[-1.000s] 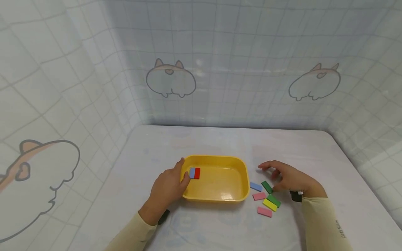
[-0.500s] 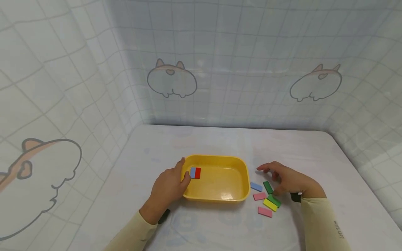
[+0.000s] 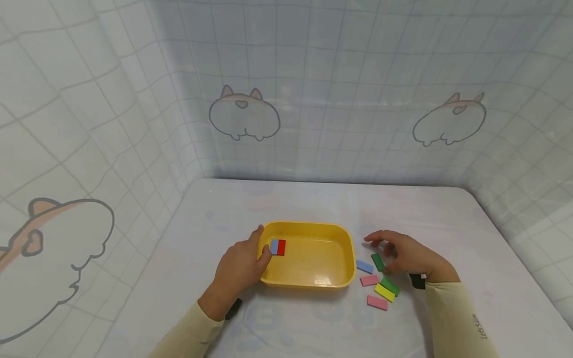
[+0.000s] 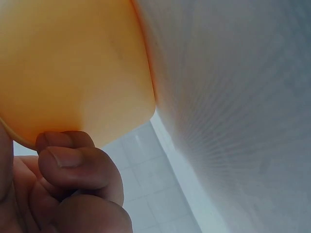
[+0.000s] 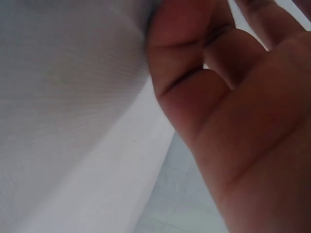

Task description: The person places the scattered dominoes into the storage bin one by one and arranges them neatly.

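My left hand grips the left end of a yellow plastic tray, its thumb over the rim and its fingers curled against the outside wall in the left wrist view. Inside the tray, a light blue tile and a red tile lie side by side by the thumb. Right of the tray, my right hand hovers low with loosely bent fingers. Its thumb is at the lower end of a dark green tile; whether they touch is hard to tell. The right wrist view shows no tile.
Near the right hand lie a blue tile, a pink tile, another green tile, a yellow tile and a second pink tile. A pale cloth covers the table. Grid-patterned curtains surround it.
My right hand has shifted slightly left, and the dark green tile has slid a little left and away from me. The left hand and the tray hold their place.
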Tool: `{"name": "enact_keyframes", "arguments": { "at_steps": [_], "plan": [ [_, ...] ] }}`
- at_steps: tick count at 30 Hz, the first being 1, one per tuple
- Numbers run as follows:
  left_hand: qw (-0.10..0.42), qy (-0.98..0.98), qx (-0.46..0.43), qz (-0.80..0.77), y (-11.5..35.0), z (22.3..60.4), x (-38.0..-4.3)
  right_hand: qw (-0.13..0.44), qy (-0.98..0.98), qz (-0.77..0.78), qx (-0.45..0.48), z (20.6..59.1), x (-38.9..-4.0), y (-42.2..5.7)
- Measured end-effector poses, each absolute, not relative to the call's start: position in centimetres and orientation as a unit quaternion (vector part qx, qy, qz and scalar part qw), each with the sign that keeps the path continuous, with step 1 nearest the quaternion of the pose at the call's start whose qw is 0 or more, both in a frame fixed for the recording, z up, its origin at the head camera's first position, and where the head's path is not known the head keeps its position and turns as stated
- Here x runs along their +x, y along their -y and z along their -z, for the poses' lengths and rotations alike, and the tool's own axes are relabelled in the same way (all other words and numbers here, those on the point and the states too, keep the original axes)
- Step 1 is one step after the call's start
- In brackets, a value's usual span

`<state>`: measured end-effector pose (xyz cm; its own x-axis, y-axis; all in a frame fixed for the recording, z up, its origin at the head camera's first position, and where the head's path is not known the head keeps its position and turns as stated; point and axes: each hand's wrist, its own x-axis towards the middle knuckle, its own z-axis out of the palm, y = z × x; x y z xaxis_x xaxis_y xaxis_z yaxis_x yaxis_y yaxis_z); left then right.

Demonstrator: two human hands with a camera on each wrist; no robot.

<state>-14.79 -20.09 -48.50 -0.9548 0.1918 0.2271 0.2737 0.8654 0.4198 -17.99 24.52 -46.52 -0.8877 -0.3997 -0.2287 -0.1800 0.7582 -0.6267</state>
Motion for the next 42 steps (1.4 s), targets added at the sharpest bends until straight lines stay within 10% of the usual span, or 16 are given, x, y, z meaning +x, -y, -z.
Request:
{"name": "enact_keyframes", "arguments": {
  "at_steps": [42],
  "plan": [
    [0.079,0.966,-0.097,0.225,19.0,47.7,-14.7,0.150,-0.924,0.317,-0.149,47.3,-19.7,-25.9]
  ]
}}
